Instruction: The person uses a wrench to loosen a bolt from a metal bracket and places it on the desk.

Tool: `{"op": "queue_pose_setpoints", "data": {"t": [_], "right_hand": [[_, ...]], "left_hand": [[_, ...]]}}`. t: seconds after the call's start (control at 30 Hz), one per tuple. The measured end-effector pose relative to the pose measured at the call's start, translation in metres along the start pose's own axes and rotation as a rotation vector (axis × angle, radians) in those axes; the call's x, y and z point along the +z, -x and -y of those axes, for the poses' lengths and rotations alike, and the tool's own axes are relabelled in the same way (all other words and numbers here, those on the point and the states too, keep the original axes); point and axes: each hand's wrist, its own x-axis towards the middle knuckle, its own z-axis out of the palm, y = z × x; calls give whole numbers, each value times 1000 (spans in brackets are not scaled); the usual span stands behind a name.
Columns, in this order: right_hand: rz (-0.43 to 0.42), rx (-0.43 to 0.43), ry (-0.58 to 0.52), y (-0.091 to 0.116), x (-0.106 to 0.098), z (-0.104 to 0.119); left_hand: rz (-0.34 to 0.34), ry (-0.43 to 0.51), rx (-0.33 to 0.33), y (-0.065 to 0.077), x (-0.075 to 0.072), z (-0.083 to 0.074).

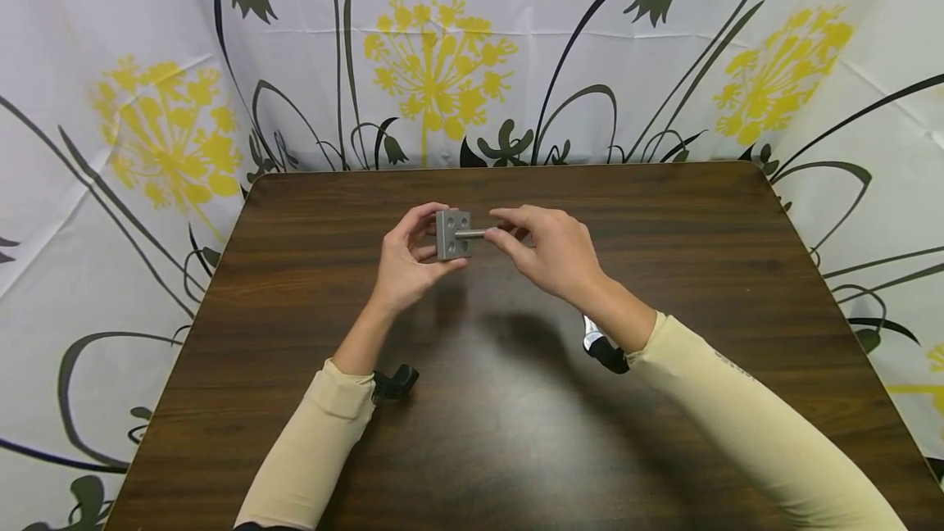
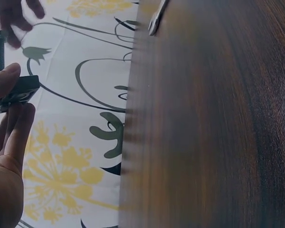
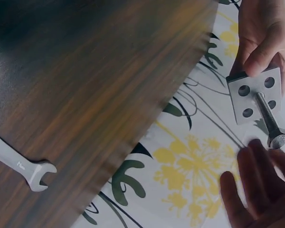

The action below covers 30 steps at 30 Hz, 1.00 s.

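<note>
My left hand (image 1: 408, 265) grips a thick square metal plate (image 1: 445, 246) by its edges, thumb below and fingers above in the head view. The plate has several round holes in its face, seen well in the right wrist view. From its middle sticks out a long hex bolt (image 3: 268, 116), head outward. At that bolt head (image 3: 277, 139) is my right hand (image 1: 551, 248), thumb and a fingertip close about it, the other fingers spread and blurred. Both hands hold this work raised over the far half of the brown table (image 1: 708, 269).
An open-ended wrench (image 3: 26, 168) lies on the table under my right forearm, partly hidden by it in the head view. Beside my left wrist shows a black wrist-camera mount (image 1: 396, 382). A flower-printed curtain (image 1: 310, 47) hangs behind the table's far edge.
</note>
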Motion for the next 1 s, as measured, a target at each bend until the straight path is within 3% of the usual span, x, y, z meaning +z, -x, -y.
{"op": "queue_pose_setpoints", "data": {"t": [0.1,0.27,0.5,0.7,0.9,1.0], "right_hand": [[25,39,-6,0,0,1],[13,-30,7,1,1,-1],[18,69,25,1,2,0],[5,-15,3,1,1,-2],[22,86,-4,1,0,1],[35,54,-12,0,0,1]], "left_hand": [[-2,5,-2,0,1,0],[-8,20,-7,0,2,1],[-14,35,14,-2,-2,26],[-9,30,7,-1,0,13],[-2,16,1,-1,2,0],[-5,23,6,0,2,-1]]}}
